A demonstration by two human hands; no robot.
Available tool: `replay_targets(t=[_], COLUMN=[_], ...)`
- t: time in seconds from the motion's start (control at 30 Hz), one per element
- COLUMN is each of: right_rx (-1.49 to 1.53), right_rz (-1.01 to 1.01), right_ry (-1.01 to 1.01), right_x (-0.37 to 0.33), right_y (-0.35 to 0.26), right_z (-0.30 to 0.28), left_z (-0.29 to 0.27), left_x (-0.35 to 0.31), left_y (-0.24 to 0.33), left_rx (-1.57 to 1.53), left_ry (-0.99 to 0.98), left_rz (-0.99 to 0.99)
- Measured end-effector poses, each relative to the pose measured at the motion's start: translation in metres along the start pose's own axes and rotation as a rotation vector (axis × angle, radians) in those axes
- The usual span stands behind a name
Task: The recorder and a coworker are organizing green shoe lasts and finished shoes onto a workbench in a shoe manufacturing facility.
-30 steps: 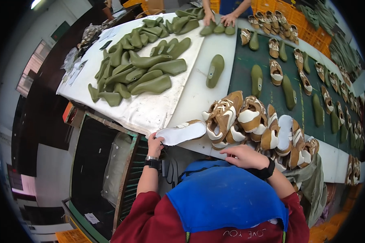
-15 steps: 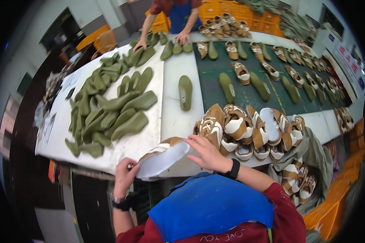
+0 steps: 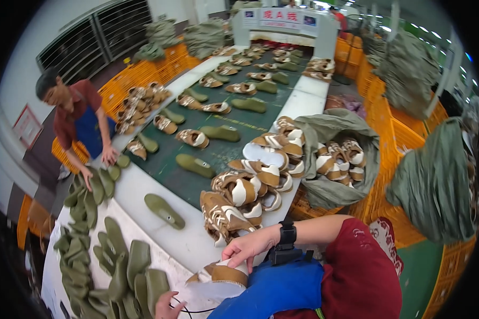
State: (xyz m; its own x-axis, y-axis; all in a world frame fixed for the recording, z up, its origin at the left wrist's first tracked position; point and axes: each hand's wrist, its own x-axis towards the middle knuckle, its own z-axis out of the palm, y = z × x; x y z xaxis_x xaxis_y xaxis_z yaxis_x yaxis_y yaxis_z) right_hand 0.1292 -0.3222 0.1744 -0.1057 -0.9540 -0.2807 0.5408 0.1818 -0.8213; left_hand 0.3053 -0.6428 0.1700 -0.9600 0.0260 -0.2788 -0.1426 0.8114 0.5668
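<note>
Low in the view, my right hand (image 3: 252, 248) is closed on a brown-and-white shoe upper (image 3: 226, 272), thumb and fingers at its white-trimmed edge. Its pale underside faces partly toward me. My left hand (image 3: 169, 305) is at the lower edge, partly cut off. Its fingers are curled by a thin black cord (image 3: 199, 311) that runs toward the shoe upper. A pile of similar shoe uppers (image 3: 234, 194) lies just beyond my right hand. Green shoe lasts (image 3: 125, 266) are heaped beside my left hand, and a single last (image 3: 165, 211) rests on the white table (image 3: 138, 183).
A green conveyor belt (image 3: 167, 146) carries rows of lasts and uppers away from me. Across the table, a co-worker (image 3: 82, 114) in a blue apron touches lasts. On the right are a grey-green sack (image 3: 324, 194) of uppers and orange crates (image 3: 391, 175).
My view has swung right. My left hand has come off the shoe upper and is lower down; my right hand now grips the upper, which is turned differently.
</note>
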Motion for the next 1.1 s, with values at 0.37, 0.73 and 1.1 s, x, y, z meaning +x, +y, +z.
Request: replay_targets(t=[0.37, 0.73, 1.1], right_rx=[-1.420, -1.580, -1.548], right_rz=[-0.066, 0.215, 0.005], right_ry=[0.620, 0.925, 0.917], right_x=[0.067, 0.312, 0.339], right_y=[-0.193, -0.130, -0.092], right_z=[-0.124, -0.301, -0.330], left_z=[-0.017, 0.021, 0.027], left_x=[0.085, 0.099, 0.084], left_y=[-0.158, -0.166, -0.149], left_rx=[0.353, 0.411, 0.487], left_ry=[0.709, 0.694, 0.549], left_rz=[-0.181, -0.417, -0.444])
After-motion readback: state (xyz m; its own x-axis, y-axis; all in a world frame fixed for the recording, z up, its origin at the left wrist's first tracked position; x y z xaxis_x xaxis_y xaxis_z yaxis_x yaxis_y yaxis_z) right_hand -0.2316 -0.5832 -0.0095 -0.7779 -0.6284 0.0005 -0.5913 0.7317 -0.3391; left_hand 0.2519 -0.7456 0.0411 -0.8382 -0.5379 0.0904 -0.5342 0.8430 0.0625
